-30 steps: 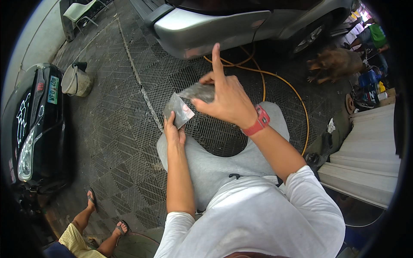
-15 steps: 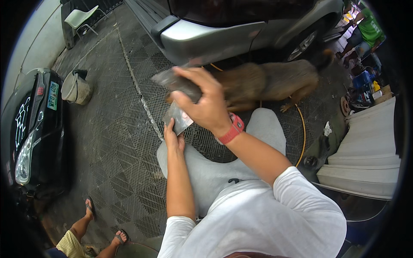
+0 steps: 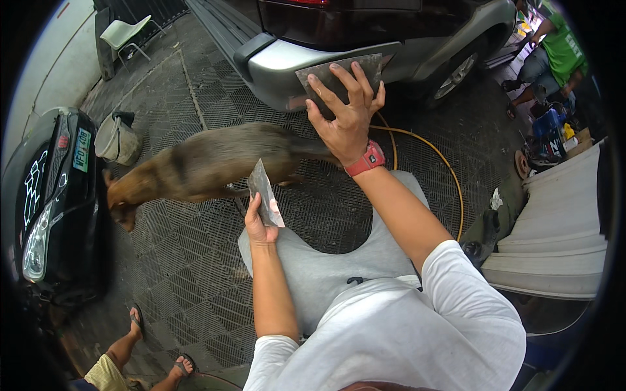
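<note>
My left hand (image 3: pixel 261 228) grips a thin grey metal plate (image 3: pixel 266 192), tilted on edge above my lap, with a pinkish smear near its lower edge. Farther forward, my right hand (image 3: pixel 349 120) has its fingers spread over the face of a wider dark grey flat plate (image 3: pixel 319 72), like a putty spreader. That plate is over the silver rear bumper (image 3: pixel 277 58) of a dark car; whether it touches cannot be told. A red watch (image 3: pixel 366 158) is on my right wrist.
A brown dog (image 3: pixel 222 159) stands on the black grated floor mat (image 3: pixel 182 260), left of centre. A yellow hose (image 3: pixel 450 166) curves at right. At left are a black car (image 3: pixel 59 195) and a bucket (image 3: pixel 117 140). People's legs (image 3: pixel 124 345) and a green-shirted person (image 3: pixel 562 49) are nearby.
My right hand has moved forward and right, away from the left-hand plate to the bumper. The left-hand plate has turned more on edge. The dog has walked left.
</note>
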`<state>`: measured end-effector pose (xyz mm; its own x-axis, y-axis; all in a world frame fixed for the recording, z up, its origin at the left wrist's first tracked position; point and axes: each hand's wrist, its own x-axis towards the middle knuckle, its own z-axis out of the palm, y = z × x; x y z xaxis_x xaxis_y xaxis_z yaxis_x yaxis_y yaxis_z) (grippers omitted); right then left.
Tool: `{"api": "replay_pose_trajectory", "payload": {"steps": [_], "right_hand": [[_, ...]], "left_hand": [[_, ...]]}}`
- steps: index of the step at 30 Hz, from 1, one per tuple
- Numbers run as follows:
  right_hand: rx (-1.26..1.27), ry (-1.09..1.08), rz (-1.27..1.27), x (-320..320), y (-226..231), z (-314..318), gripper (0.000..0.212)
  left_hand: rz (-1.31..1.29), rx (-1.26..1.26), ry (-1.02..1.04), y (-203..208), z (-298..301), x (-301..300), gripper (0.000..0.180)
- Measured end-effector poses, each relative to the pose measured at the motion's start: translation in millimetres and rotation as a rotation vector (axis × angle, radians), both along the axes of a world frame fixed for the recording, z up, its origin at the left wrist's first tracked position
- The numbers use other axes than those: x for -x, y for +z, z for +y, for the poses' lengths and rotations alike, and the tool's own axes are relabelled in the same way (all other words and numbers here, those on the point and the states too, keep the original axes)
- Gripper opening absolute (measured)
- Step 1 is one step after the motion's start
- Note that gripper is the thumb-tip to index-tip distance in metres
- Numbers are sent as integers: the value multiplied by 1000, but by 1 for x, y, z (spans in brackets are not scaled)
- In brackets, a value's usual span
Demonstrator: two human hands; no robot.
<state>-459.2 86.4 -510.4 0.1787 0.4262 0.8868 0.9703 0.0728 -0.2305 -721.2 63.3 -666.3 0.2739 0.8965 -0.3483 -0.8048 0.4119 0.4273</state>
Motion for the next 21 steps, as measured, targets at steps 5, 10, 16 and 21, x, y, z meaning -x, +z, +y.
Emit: {"api": "replay_pose_trajectory", "payload": {"steps": [5,10,16,21], "right_hand": [[-28,-10,5,-6,-6,9,46],[-26,8,0,-10,-10,10,46],[-52,26,-7,-9,-8,14,47],[-13,33,-35,-12,-18,16,47]], "left_hand": [[51,-49,-85,19,-6,-10,22],[36,-117,-153,15,-5,-11,25],[49,-105,-150,11,-4,-10,27],[43,-104,-167,14,-2,-13,29]]}}
